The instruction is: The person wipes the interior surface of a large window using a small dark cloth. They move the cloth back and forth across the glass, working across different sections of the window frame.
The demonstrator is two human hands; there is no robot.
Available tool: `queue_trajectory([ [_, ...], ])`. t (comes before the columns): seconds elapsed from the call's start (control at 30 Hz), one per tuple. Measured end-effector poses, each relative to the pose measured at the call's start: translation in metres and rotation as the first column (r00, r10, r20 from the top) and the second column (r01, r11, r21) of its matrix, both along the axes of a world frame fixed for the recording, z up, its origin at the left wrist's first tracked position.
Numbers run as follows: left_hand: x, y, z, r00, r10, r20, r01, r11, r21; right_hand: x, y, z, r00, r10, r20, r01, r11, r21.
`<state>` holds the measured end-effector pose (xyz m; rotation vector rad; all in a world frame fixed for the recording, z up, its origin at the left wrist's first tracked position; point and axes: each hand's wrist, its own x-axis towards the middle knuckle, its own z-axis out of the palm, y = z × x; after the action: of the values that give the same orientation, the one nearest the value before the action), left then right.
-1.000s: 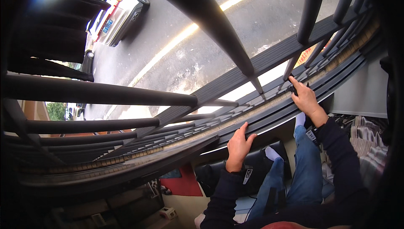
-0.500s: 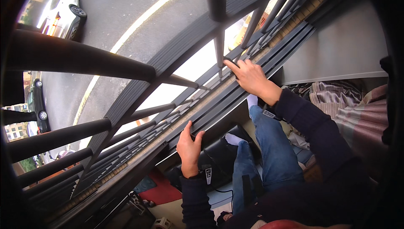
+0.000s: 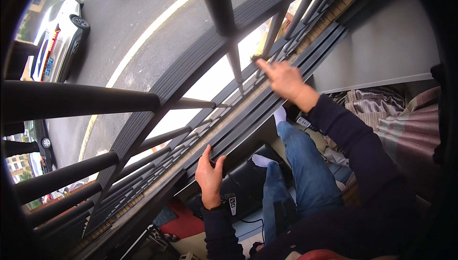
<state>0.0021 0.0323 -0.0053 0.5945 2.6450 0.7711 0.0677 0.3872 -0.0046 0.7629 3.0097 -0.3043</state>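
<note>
My right hand (image 3: 289, 85) reaches out over the window track (image 3: 260, 109). Its index finger is stretched toward the dark metal railing (image 3: 186, 59), the other fingers partly bent and smeared by motion. I see nothing held in it, and whether the fingertip touches a bar I cannot tell. At the near edge of the track is my left hand (image 3: 210, 176), thumb and index finger spread apart with nothing between them. Its fingertips lie by the dark window frame. Both arms wear dark sleeves.
Beyond the railing lies a road with a yellowish line (image 3: 143, 45), a white car (image 3: 62, 45) and other dark cars. Below me are my jeans-clad legs (image 3: 310, 164) and a black padded seat (image 3: 243, 179). Striped bedding (image 3: 405, 126) and a grey panel (image 3: 381, 50) are at right.
My right hand has lifted slightly and its index finger has shifted up along the railing. The left hand has moved a little down and left. The view has shifted slightly.
</note>
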Motion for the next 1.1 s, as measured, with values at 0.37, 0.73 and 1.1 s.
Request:
queue_trajectory([
  [0.37, 0.001, -0.002, 0.001, 0.998, 0.020, 0.052, -0.019, 0.999, -0.028, -0.009, -0.009, -0.019, 0.996, -0.031, -0.089, 0.032, 0.999, 0.006],
  [0.73, 0.002, -0.004, -0.002, 0.999, 0.038, 0.037, -0.037, 0.999, -0.021, 0.024, 0.042, 0.002, 0.987, -0.138, -0.088, 0.132, 0.989, -0.064],
  [1.1, 0.001, -0.001, 0.001, 0.997, 0.042, 0.065, -0.038, 0.998, -0.058, 0.018, -0.020, -0.004, 0.992, -0.094, -0.082, 0.082, 0.987, -0.136],
])
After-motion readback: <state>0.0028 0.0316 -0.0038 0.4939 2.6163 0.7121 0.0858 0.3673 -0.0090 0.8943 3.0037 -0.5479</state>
